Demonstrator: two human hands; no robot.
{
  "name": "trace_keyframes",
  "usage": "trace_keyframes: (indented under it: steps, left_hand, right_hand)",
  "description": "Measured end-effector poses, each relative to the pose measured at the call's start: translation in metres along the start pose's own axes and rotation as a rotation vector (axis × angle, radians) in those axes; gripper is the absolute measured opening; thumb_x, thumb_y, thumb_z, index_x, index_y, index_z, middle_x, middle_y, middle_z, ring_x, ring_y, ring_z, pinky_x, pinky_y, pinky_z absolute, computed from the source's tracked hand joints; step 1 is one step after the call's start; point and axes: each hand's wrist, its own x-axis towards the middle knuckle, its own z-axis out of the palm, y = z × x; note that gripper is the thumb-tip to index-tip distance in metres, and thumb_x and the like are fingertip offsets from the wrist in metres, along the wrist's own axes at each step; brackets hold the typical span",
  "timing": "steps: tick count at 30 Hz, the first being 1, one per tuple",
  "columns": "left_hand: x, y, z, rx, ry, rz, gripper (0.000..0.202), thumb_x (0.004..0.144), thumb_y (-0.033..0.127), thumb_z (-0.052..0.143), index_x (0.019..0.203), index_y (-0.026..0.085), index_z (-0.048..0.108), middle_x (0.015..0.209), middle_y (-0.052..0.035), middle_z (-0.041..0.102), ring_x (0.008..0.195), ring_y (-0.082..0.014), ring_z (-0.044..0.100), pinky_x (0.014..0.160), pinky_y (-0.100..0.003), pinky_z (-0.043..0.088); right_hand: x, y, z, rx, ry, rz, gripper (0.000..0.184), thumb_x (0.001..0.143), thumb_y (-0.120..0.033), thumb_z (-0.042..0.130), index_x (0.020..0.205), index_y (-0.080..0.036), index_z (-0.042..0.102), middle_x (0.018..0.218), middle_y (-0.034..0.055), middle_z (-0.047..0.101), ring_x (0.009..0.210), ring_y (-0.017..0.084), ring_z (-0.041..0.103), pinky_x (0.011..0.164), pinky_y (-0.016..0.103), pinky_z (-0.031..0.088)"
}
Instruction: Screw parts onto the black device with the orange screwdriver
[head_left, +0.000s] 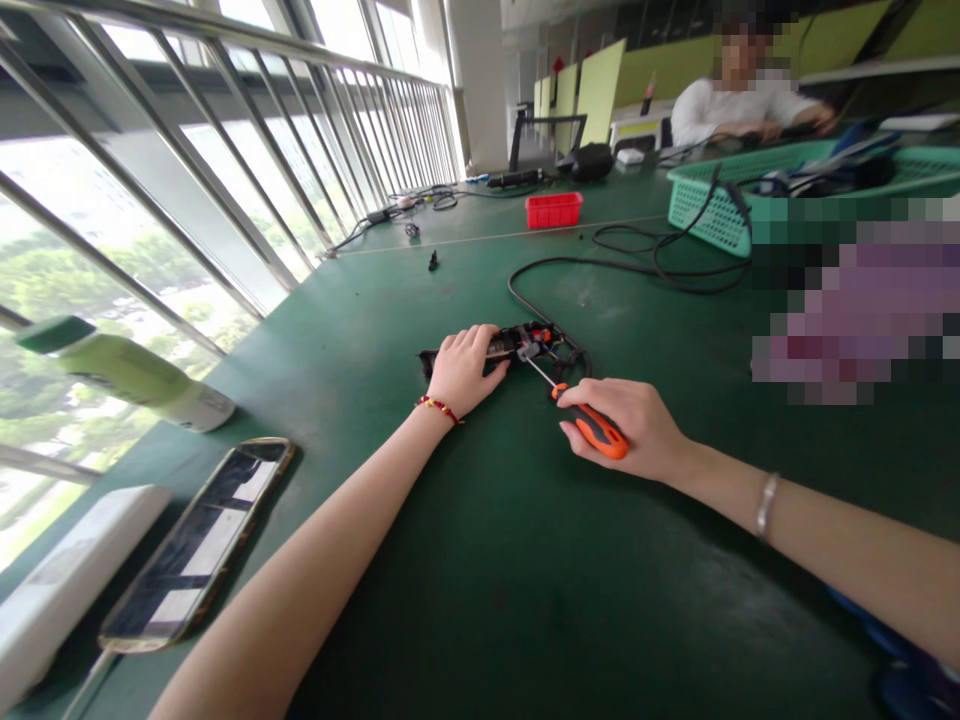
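Observation:
My left hand [466, 372] is wrapped over a black opened device [510, 342] lying on the green table [480, 560]. Coloured wires and a small red part show at the device's right end, and a black cable [525, 282] runs from there. In my right hand [637, 420] is a screwdriver [600, 430] with an orange and black handle. Its thin shaft points up and left, with the tip at a small grey part [529, 351] of the device. Whether the tip sits in a screw I cannot tell. My left palm hides part of the casing.
A red tray [553, 211] stands beyond the device. At the right is a green basket [709, 215] with cables and tools. Near left are a phone [202, 545], a white box [75, 590] and a green bottle [135, 375]. A person [739, 110] sits across the table.

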Motion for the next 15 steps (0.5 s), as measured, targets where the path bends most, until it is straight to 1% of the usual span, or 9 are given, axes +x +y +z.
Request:
trace_keyframes:
  steps: [6,15]
  left_hand:
    - [0.0001,0.0003,-0.0009,-0.001,-0.017,-0.012,0.034,0.083,0.035,0.047,0.113,0.018,0.046,0.108,-0.0073,0.06,0.099,-0.0235,0.054,0.084,-0.035,0.038]
    - [0.0001,0.0005,-0.0004,0.002,-0.009,-0.005,0.034,0.083,0.035,0.047,0.113,0.017,0.046,0.107,-0.0071,0.06,0.097,-0.0235,0.054,0.083,-0.035,0.038]
  right_hand:
    - [-0.0005,-0.0001,0.0003,0.01,0.005,0.001,0.014,0.077,-0.025,0.055,0.089,-0.019,0.053,0.074,0.0005,0.063,0.055,0.011,0.052,0.057,0.025,0.043]
    - [-0.001,0.0011,0.0009,-0.007,0.02,-0.01,0.014,0.077,-0.023,0.055,0.09,-0.019,0.053,0.075,0.0006,0.063,0.055,0.012,0.053,0.057,0.025,0.044]
